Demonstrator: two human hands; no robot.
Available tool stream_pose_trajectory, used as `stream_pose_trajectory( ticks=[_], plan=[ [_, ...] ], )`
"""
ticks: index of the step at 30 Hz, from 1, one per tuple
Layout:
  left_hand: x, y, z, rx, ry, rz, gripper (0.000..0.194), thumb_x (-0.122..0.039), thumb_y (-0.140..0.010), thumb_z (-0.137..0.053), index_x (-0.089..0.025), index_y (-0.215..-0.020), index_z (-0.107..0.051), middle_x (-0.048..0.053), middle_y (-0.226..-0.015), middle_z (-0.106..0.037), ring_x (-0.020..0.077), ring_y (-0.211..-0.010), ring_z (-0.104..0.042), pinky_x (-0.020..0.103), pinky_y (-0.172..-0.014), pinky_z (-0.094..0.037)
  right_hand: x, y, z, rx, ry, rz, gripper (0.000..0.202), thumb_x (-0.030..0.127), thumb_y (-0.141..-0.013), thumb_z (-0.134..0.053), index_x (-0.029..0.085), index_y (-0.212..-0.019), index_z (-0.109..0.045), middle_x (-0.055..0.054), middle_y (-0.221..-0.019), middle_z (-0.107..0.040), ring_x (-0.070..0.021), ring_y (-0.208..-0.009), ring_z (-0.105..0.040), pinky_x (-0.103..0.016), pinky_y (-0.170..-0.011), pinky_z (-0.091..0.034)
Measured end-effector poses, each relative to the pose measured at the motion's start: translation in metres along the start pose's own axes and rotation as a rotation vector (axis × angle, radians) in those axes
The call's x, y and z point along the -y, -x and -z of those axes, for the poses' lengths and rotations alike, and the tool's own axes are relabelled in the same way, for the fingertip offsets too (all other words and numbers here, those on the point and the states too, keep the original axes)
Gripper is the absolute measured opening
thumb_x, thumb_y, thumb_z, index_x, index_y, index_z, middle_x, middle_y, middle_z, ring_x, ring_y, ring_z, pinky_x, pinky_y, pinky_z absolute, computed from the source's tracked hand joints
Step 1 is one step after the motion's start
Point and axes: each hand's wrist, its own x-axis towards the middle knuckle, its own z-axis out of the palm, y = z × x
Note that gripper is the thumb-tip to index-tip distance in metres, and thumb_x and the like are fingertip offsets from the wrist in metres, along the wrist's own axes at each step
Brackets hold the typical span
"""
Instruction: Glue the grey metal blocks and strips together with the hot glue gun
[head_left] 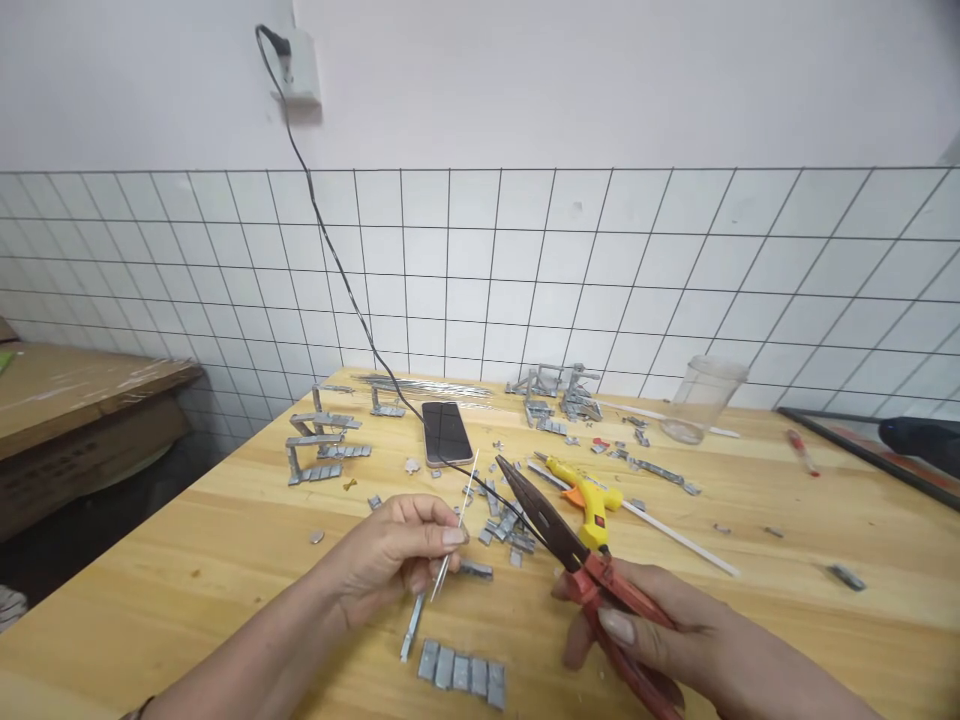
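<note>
Between the thumb and fingers of my left hand [409,545] is a thin silvery wire [470,490], tilted upward. My right hand [660,620] is wrapped round the red handles of a pair of long-nose pliers [551,520]. Their dark jaws look closed and point up and left, apart from the wire. Below my left hand lies a row of joined grey pieces [461,673], with a narrow grey strip [412,628] beside it. Small loose grey pieces [510,525] are scattered between my hands. A yellow glue gun [592,500] lies just behind the pliers.
A phone [448,434] lies mid-table, with a black cord [337,260] running from the wall socket [300,70] across it. Grey assembled structures stand at left [319,440] and back [555,395]. Wires [427,387] lie at the back. A clear cup [701,400] stands right.
</note>
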Motion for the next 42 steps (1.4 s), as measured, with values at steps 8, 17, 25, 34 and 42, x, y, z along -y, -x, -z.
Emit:
stream_pose_trajectory(
  ticks=[8, 17, 25, 34, 42],
  plan=[
    [0.000, 0.000, 0.002, 0.004, -0.031, -0.009, 0.027, -0.030, -0.052, -0.084, -0.013, -0.059, -0.065, 0.002, -0.045, -0.064, 0.0020, -0.027, -0.036, 0.015, -0.030, -0.019, -0.001, -0.002, -0.005, 0.076, -0.170, -0.040, 0.030, 0.038, -0.081, -0.061, 0.018, -0.102, -0.055, -0.008, -0.098, -0.062, -0.0194, -0.084, -0.062, -0.024, -0.056, -0.051],
    [0.006, 0.009, -0.013, 0.067, -0.095, 0.094, 0.023, -0.027, -0.052, -0.081, -0.014, -0.058, -0.064, 0.001, -0.045, -0.064, 0.0037, -0.027, -0.041, 0.014, -0.027, -0.025, 0.008, 0.007, -0.013, -0.016, 0.307, -0.014, 0.011, 0.023, -0.085, -0.052, 0.022, -0.092, -0.061, -0.001, -0.088, -0.060, -0.0174, -0.080, -0.054, -0.026, -0.071, -0.047],
    [0.020, 0.009, -0.022, 0.078, -0.113, 0.200, 0.022, -0.023, -0.051, -0.080, -0.013, -0.061, -0.064, 0.003, -0.046, -0.066, 0.0049, -0.027, -0.044, 0.014, -0.027, -0.029, 0.014, 0.005, -0.024, -0.007, 0.423, 0.017, 0.009, 0.019, -0.082, -0.051, 0.023, -0.086, -0.059, 0.001, -0.085, -0.060, -0.0168, -0.078, -0.052, -0.023, -0.069, -0.043],
    [0.020, 0.008, -0.024, 0.079, -0.073, 0.213, 0.022, -0.025, -0.049, -0.081, -0.010, -0.056, -0.065, 0.002, -0.041, -0.062, 0.0038, -0.026, -0.042, 0.013, -0.027, -0.026, 0.016, 0.001, -0.026, 0.060, 0.393, 0.048, 0.008, 0.020, -0.085, -0.048, 0.022, -0.078, -0.050, 0.004, -0.072, -0.045, -0.0129, -0.066, -0.040, -0.022, -0.062, -0.038],
    [0.022, 0.007, -0.023, 0.074, -0.070, 0.227, 0.022, -0.024, -0.047, -0.081, -0.010, -0.054, -0.067, 0.003, -0.041, -0.061, 0.0039, -0.026, -0.042, 0.014, -0.028, -0.026, 0.014, 0.000, -0.026, 0.075, 0.378, 0.043, 0.012, 0.015, -0.083, -0.048, 0.022, -0.075, -0.043, 0.006, -0.070, -0.037, -0.0123, -0.065, -0.033, -0.022, -0.060, -0.033]
  ],
)
